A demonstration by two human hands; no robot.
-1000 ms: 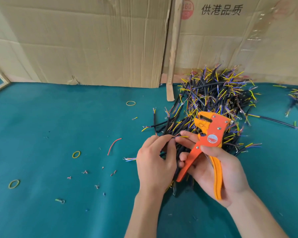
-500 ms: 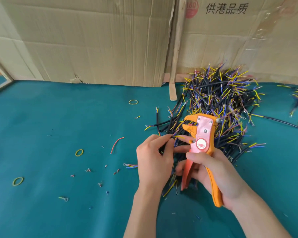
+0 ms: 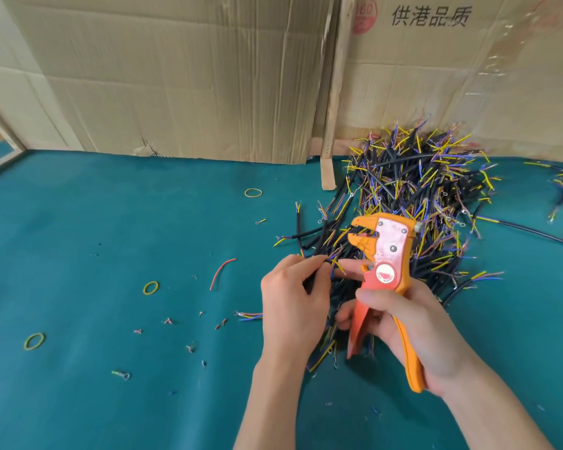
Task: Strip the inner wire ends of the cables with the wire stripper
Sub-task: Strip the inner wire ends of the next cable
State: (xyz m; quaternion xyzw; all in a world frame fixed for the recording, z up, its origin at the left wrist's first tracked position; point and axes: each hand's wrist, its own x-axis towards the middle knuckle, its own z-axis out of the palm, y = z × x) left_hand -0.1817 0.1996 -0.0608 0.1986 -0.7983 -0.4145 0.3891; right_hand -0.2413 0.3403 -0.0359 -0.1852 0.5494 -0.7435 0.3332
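— Two hands above a teal desk (image 3: 78, 222). Left hand (image 3: 293, 300) curled, fingers (image 3: 316, 264) pinching a black cable (image 3: 312, 277) with yellow and blue inner wires fanning just past the fingertips. Right hand (image 3: 403, 323) wrapped around the handles of an orange wire stripper (image 3: 384, 254), mouth gaping, just beyond and to the right of the left fingertips, not yet on any wire.

— And the risk from here?

— Likely several. Right index finger (image 3: 351, 266) stretched out beside the wire ends, close under the stripper's mouth; could get nipped if squeezed too soon. More than one inner wire splayed together, so could feed two at once, or cut strands instead of insulation. Pinch sitting close to the cable end; could slip under the pull.

— Anything else nearby?

— Large heap of cables (image 3: 420, 196) beyond the right fingers, against cardboard (image 3: 176, 76). Loose rubber bands (image 3: 150, 287), a red wire scrap (image 3: 220, 271) and small offcuts left of the left fingers; easy to snag or mix in.
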